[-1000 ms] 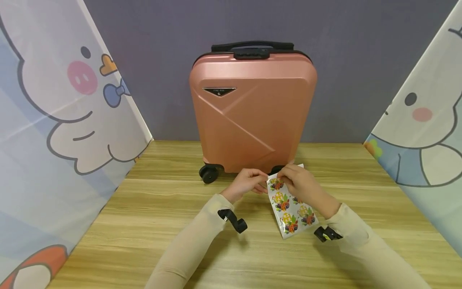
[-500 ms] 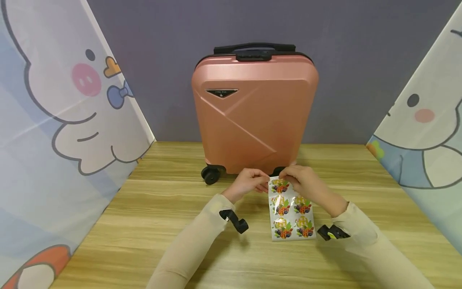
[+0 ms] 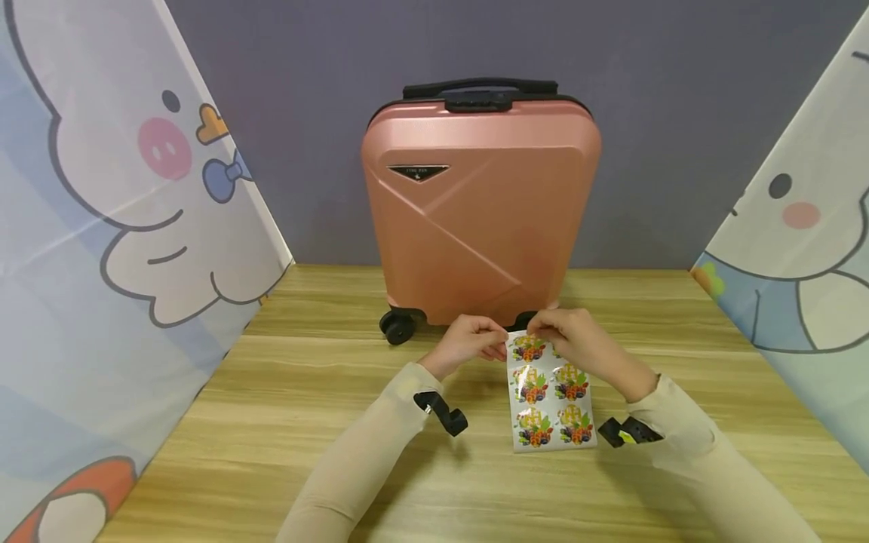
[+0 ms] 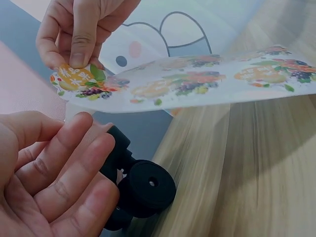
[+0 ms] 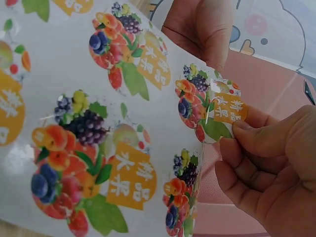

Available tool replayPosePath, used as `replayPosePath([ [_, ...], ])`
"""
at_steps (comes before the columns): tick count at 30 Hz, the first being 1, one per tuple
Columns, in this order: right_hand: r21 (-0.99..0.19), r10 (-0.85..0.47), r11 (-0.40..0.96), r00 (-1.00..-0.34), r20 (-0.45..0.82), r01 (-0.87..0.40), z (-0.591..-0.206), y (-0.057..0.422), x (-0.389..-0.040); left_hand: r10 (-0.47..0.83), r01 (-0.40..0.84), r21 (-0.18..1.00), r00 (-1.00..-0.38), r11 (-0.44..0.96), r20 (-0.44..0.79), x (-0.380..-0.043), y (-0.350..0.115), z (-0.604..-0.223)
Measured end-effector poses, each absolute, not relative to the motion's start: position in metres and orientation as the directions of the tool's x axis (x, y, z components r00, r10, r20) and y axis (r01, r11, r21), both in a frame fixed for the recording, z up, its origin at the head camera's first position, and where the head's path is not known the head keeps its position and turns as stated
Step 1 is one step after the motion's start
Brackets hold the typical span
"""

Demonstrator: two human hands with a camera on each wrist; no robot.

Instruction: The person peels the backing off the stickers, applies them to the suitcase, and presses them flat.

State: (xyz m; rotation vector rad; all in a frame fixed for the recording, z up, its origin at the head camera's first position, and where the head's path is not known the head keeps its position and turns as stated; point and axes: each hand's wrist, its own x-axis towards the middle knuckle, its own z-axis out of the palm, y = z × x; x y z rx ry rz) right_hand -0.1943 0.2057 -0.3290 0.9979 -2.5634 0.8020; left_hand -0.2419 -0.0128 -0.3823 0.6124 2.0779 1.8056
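Pinching glossy, fruit-printed white sheet [image 3: 553, 400]: left hand [image 3: 467, 344] at corner, right hand [image 3: 582, 344] at sticker [image 5: 211, 109].

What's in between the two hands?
Part of the fruit sticker sheet. The head view shows its top edge between the left hand and the right hand.

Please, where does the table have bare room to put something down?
Bare tabletop lies between left sleeve and left cartoon panel, and between right sleeve and right panel. Crowded: before the suitcase, where left hand and right hand hold the sticker sheet.
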Motion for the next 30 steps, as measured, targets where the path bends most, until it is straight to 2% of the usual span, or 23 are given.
replayPosePath([
  [18,-0.439,-0.505,0.624,-0.762,0.405,-0.647,-0.324,0.21,-0.195,0.499,0.092,0.988,-0.867,0.121,0.019,-0.245,-0.019,-0.392],
  [30,-0.48,-0.45,0.657,-0.813,0.37,-0.582,-0.323,0.213,-0.198,0.474,0.105,0.979,-0.88,0.172,0.011,-0.245,-0.024,-0.4],
])
